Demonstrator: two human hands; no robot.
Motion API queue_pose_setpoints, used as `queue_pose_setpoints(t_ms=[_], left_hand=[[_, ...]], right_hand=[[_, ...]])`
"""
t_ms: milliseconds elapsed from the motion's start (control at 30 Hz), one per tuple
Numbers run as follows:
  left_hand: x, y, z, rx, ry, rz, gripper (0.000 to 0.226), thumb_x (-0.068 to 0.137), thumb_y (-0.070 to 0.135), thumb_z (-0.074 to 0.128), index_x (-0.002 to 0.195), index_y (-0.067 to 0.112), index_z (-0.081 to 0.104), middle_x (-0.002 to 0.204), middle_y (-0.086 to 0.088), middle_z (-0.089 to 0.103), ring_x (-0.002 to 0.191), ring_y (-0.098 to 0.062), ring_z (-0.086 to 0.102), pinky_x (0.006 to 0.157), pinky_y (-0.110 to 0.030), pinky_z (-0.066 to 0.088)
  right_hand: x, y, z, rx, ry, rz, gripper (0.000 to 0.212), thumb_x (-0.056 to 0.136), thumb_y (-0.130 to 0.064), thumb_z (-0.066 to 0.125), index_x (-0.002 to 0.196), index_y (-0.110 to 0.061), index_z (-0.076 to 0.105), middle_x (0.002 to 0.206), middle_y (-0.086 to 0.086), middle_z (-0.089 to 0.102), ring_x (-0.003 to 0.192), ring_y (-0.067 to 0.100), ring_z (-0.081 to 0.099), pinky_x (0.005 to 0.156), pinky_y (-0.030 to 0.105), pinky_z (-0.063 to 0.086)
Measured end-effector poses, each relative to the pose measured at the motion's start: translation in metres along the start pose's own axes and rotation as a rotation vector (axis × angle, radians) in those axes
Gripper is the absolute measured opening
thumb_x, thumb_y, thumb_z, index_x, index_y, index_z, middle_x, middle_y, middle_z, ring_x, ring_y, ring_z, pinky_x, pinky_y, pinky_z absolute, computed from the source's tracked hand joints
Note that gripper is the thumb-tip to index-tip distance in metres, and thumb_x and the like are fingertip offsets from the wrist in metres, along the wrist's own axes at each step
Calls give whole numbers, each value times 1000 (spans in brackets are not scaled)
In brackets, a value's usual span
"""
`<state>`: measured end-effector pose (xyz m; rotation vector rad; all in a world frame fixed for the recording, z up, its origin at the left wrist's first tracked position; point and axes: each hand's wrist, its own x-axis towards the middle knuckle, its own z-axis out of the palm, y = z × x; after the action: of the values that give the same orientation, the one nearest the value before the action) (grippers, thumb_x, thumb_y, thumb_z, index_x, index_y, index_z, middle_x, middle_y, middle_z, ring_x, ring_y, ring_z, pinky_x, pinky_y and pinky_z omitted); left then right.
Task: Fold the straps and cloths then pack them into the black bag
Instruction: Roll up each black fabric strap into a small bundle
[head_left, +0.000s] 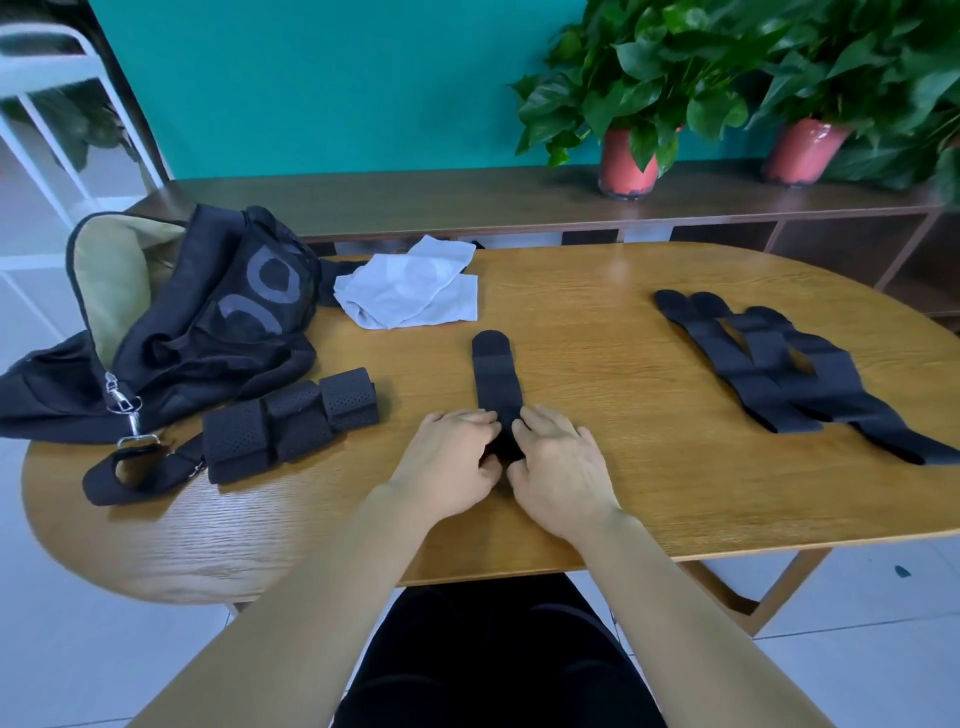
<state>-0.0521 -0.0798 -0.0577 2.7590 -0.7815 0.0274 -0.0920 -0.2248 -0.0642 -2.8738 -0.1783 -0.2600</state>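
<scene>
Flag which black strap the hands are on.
The lone centre strap: left hand and right hand hold its near end; the folded bundle sits left, the flat straps lie right, both untouched.

An oval wooden table (597, 364) carries a black bag (208, 332) at its far left edge, a white cloth (410, 291) beside it, 3 folded perforated straps (291, 423) near the left edge, 1 long black strap (496, 379) at the middle, and unfolded black straps (779, 374) toward the right edge.
</scene>
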Motion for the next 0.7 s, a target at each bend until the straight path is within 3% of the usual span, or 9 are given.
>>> queue_pose_setpoints(t_ms=[100,167,267,333,433,567,700], left_hand=[[-15,-4,-2,-114,42,32,44,94,22,49,137,18,52,147,3,45,136,-9,38,113,-25,28],[-26,-5,-4,-210,58,16,41,96,22,47,136,19,53,140,5,53,128,-8,47,106,-19,34],[-37,-2,-3,-351,123,-74,42,99,28,44,141,24,47,117,3,67,100,-10,62,89,-27,49],[-39,0,1,-411,210,-141,44,99,27,49,143,22,44,115,1,67,101,-12,63,90,-29,51],[-34,1,12,-458,320,-213,44,94,15,58,137,18,50,117,0,67,108,-14,63,95,-27,49],[-18,1,20,-383,397,-253,13,91,12,59,102,15,65,91,1,68,85,-16,64,77,-36,54],[-7,0,17,-294,365,-264,13,94,17,55,97,12,68,86,-4,66,78,-20,60,71,-36,51]], right_hand=[[-12,0,-3,57,14,-21,47,89,-18,43,136,-15,49,146,-3,41,141,13,24,109,29,21],[-20,1,-1,109,73,-35,42,89,-14,49,130,-14,56,138,-1,52,134,16,37,106,30,27],[-24,1,9,205,232,-24,25,83,-6,60,105,-9,70,102,4,70,102,25,61,85,35,46],[-26,-4,9,275,290,43,14,85,-6,61,96,-8,70,83,4,69,86,25,61,68,29,47],[-22,-14,9,305,340,153,17,89,-9,60,103,-7,68,77,7,65,79,24,58,61,28,42],[-9,-21,13,272,357,270,22,93,-15,55,111,-7,65,80,10,65,83,25,57,60,26,35],[3,-25,16,217,411,315,7,86,-10,64,87,-5,69,67,8,63,71,26,58,52,25,32]])
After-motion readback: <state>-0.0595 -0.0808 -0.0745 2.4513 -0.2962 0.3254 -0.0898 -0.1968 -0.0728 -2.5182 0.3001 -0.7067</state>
